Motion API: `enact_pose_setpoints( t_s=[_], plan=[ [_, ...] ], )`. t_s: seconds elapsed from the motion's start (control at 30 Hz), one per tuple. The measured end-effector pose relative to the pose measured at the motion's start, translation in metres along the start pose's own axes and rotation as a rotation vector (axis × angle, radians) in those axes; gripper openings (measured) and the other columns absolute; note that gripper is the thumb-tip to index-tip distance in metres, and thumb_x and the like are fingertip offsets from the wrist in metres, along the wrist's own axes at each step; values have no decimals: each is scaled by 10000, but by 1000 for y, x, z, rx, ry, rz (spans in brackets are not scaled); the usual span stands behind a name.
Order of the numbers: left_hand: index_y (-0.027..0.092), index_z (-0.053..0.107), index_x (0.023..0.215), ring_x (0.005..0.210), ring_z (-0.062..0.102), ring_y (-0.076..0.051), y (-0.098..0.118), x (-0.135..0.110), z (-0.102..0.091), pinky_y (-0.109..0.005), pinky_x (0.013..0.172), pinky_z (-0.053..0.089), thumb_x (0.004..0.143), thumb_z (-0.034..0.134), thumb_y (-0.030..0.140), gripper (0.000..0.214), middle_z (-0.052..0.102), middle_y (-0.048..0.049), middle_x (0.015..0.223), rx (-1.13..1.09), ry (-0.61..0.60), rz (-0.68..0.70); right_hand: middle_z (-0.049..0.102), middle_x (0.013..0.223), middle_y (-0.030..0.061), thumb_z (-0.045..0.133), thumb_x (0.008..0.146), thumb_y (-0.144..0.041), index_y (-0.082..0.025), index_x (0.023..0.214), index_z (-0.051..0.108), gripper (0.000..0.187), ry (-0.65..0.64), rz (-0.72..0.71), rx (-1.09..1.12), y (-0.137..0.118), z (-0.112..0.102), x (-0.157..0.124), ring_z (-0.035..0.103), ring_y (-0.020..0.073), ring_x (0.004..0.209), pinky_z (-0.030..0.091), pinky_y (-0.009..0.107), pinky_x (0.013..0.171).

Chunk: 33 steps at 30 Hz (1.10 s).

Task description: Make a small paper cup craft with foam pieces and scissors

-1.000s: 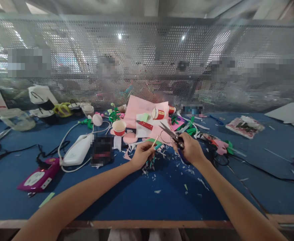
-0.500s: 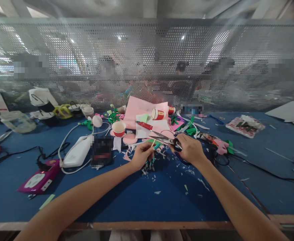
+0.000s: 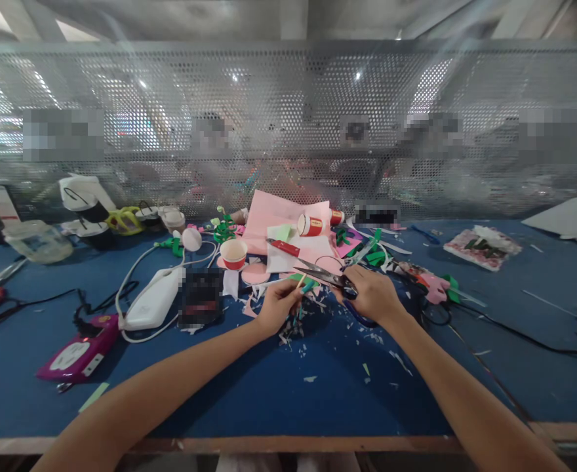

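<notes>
My left hand [image 3: 279, 305] is closed, pinching a thin pale stick with a teal strip [image 3: 309, 286] near its fingertips. Further teal pieces hang below those fingers. In my right hand [image 3: 372, 292] is a pair of scissors [image 3: 324, 275] with dark handles. Its blades point left, just above the teal strip, and stand slightly apart; whether they touch it I cannot tell. Small paper scraps [image 3: 309, 379] lie on the blue table [image 3: 249, 400] below both hands. Beyond the scissors a red-handled cutter [image 3: 286, 248] rests on white and pink paper [image 3: 263, 219].
A paper cup [image 3: 233, 253] stands behind my left hand. White and purple power strips [image 3: 75, 354] with cables lie to the left, near a clear plastic tub [image 3: 40, 241]. Green and pink craft pieces [image 3: 433, 287] lie right. A perforated metal screen [image 3: 170, 98] rises behind the table.
Both hands stay nearly in place, with the same holds. The scissor blades look slightly closer together. The whole view has shifted down very slightly.
</notes>
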<state>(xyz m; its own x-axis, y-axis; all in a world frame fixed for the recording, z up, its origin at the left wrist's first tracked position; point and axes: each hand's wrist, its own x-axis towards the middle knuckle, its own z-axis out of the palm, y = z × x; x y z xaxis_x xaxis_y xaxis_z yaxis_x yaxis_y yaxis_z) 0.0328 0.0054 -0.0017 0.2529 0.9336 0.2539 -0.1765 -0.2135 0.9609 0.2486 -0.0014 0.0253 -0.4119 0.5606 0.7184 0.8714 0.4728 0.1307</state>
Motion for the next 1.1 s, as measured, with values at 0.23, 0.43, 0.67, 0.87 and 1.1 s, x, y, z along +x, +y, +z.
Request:
enact_pose_setpoints(
  t_s=[0.23, 0.43, 0.67, 0.87, 1.1],
  plan=[
    [133, 623, 690, 366, 376, -48, 2, 0, -1, -184, 363, 282, 708, 674, 469, 341, 462, 48, 461, 65, 3, 14, 634, 691, 34, 491, 825, -338, -170, 748, 603, 216, 8, -17, -38, 2, -2, -1, 574, 152, 577, 274, 246, 484],
    [136, 636, 723, 376, 380, -54, 1, 0, 0, -186, 376, 288, 713, 667, 451, 317, 466, 50, 462, 64, 13, 1, 664, 730, 60, 483, 842, -385, -176, 758, 585, 247, -27, 90, 65, 2, 0, -1, 606, 179, 627, 308, 247, 508],
    [135, 673, 758, 388, 403, -65, 5, -1, 2, -193, 383, 306, 706, 668, 476, 345, 484, 39, 469, 64, 7, -16, 643, 754, 49, 514, 813, -393, -202, 769, 541, 197, -171, 144, 194, 4, -4, 2, 601, 189, 655, 362, 246, 564],
    [136, 691, 774, 439, 454, -90, 5, -2, 2, -209, 422, 375, 708, 654, 531, 403, 516, 17, 498, 29, -49, -21, 612, 725, 30, 520, 811, -387, -203, 769, 529, 189, -227, 45, 218, 3, -7, 1, 577, 173, 645, 343, 240, 570],
    [133, 699, 808, 463, 463, -93, 5, -1, 3, -211, 458, 393, 731, 620, 565, 446, 539, 4, 512, 46, -99, 2, 621, 742, 27, 511, 816, -392, -204, 781, 537, 193, -255, 42, 194, 9, -5, 0, 578, 174, 653, 333, 244, 569]
  ],
)
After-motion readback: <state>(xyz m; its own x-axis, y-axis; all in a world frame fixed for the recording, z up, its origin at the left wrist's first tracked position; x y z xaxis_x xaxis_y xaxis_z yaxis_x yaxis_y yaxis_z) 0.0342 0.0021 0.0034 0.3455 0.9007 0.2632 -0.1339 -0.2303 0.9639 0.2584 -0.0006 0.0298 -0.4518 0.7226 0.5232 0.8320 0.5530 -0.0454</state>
